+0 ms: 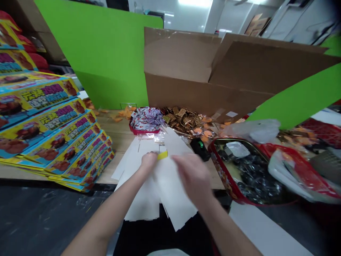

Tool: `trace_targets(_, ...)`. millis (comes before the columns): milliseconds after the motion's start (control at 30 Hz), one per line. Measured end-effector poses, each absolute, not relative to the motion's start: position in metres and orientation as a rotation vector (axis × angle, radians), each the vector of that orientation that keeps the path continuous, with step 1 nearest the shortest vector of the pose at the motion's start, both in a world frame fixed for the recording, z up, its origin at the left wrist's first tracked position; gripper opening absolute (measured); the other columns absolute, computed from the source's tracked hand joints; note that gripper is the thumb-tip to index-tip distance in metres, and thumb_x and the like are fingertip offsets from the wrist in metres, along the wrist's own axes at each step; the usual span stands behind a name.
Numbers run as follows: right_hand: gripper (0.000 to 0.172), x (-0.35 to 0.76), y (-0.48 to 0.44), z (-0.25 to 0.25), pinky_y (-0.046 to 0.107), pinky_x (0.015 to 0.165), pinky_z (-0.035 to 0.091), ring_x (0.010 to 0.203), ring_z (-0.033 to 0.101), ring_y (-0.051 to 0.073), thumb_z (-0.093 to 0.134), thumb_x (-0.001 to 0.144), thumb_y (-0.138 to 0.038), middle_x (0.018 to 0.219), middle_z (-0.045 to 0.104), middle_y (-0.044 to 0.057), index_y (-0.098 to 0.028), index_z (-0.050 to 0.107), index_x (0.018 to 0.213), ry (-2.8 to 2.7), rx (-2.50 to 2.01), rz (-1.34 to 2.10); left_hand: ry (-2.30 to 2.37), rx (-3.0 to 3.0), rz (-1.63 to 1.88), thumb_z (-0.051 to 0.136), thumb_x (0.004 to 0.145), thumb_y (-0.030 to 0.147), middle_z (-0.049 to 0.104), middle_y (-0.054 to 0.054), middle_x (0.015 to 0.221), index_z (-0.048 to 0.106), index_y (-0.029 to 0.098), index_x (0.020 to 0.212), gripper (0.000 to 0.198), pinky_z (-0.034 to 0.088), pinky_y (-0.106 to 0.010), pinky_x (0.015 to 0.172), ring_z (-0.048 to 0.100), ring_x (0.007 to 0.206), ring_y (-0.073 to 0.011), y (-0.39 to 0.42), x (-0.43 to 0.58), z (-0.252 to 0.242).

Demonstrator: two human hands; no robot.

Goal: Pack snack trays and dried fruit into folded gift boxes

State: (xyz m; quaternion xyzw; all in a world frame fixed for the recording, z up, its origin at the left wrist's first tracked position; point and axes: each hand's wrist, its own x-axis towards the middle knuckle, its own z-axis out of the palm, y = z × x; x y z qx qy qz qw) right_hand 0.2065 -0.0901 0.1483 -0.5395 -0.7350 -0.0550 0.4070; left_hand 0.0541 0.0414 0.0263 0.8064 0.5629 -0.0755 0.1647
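Observation:
My left hand (148, 161) pinches at a small yellow strip (162, 155) lying along the edge of a white card sheet (172, 188). Several long white die-cut sheets (141, 199) fan out under both hands and over the wooden table edge (117, 142). My right hand (191, 176) is blurred by motion, with its fingers over the white sheets. I cannot tell whether it grips them.
Flat yellow printed cartons (53, 124) are stacked at left. Ahead stand an open cardboard box (183, 67), gold sachets (183, 121) and a red tray of sachets (146, 119). A red-rimmed tin of dark packets (247, 170) and a black object (199, 149) sit at right.

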Motion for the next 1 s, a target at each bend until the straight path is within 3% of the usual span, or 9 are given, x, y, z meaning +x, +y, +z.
trace_targets(133,0.023,0.16,-0.017,0.08,0.039,0.09,0.041,0.103,0.055,0.025,0.045,0.089,-0.009,0.095,0.068,0.016,-0.011,0.067,0.095,-2.398,-1.792,-0.255,1.595,2.366,-0.26,0.053,0.092,0.032,0.062,-0.009,0.107,0.06,0.012,0.107,0.026,0.05,-0.041,0.088,0.061,0.099,-0.0191,0.042,0.052,0.025)
trace_targets(267,0.02,0.178,0.035,0.028,0.036,0.1,0.034,0.094,0.056,0.023,0.05,0.086,-0.01,0.082,0.069,0.011,-0.013,0.069,0.083,-2.614,-1.666,-0.255,1.586,2.368,-0.265,0.054,0.092,0.03,0.063,-0.008,0.104,0.06,0.012,0.108,0.025,0.051,-0.04,0.086,0.062,0.095,-0.0179,0.044,0.052,0.025)
trace_targets(567,0.031,0.187,0.022,0.008,0.045,0.108,0.026,0.111,0.048,0.027,0.044,0.089,-0.014,0.106,0.063,0.016,-0.008,0.06,0.115,-2.596,-1.677,-0.313,1.624,2.341,-0.135,0.055,0.09,0.025,0.062,-0.012,0.107,0.058,0.009,0.113,0.028,0.051,-0.04,0.084,0.061,0.099,-0.0218,0.048,0.058,0.034)
trace_targets(667,0.045,0.187,-0.028,0.01,0.046,0.101,0.035,0.114,0.046,0.029,0.05,0.089,-0.025,0.117,0.057,0.018,-0.01,0.047,0.131,-2.388,-1.802,-0.25,1.534,2.399,0.006,0.051,0.087,0.014,0.057,-0.016,0.119,0.051,0.01,0.127,0.039,0.046,-0.036,0.095,0.054,0.114,-0.0234,0.028,0.033,0.056)
trace_targets(733,0.04,0.193,-0.073,0.005,0.043,0.091,0.043,0.104,0.051,0.029,0.053,0.087,-0.023,0.108,0.059,0.015,-0.014,0.051,0.126,-2.24,-1.952,-0.153,1.466,2.452,0.118,0.039,0.087,0.004,0.049,-0.013,0.132,0.039,0.015,0.138,0.053,0.039,-0.031,0.103,0.046,0.124,-0.0188,-0.009,0.014,0.06)
trace_targets(800,0.033,0.199,-0.112,-0.005,0.041,0.084,0.046,0.099,0.054,0.029,0.053,0.084,-0.015,0.102,0.061,0.014,-0.016,0.057,0.117,-2.185,-2.077,-0.071,1.192,2.552,0.194,0.044,0.081,0.003,0.045,-0.011,0.138,0.036,0.022,0.141,0.064,0.043,-0.03,0.098,0.049,0.121,-0.0184,-0.059,0.0,0.05)
trace_targets(867,0.034,0.201,-0.138,-0.015,0.042,0.085,0.047,0.102,0.055,0.03,0.051,0.083,-0.01,0.104,0.061,0.016,-0.014,0.059,0.116,-2.18,-2.122,0.014,0.86,2.696,0.151,0.053,0.08,0.012,0.05,-0.009,0.134,0.051,0.026,0.127,0.049,0.05,-0.034,0.084,0.059,0.106,-0.0223,-0.106,-0.005,0.031)
trace_targets(933,0.038,0.2,-0.15,-0.019,0.045,0.089,0.047,0.105,0.055,0.03,0.047,0.085,-0.008,0.106,0.061,0.018,-0.011,0.057,0.121,-2.149,-2.102,0.144,0.759,2.746,0.191,0.049,0.087,0.017,0.064,-0.006,0.109,0.062,0.024,0.103,0.022,0.05,-0.032,0.076,0.063,0.086,-0.0196,-0.134,-0.003,0.01)
trace_targets(1000,0.041,0.202,-0.157,-0.015,0.047,0.095,0.044,0.11,0.054,0.029,0.041,0.087,-0.008,0.11,0.061,0.018,-0.01,0.055,0.125,-2.072,-2.016,0.319,0.988,2.659,0.369,0.041,0.094,0.021,0.067,-0.005,0.095,0.063,0.022,0.095,0.022,0.049,-0.031,0.077,0.063,0.083,-0.018,-0.142,0.004,-0.007)
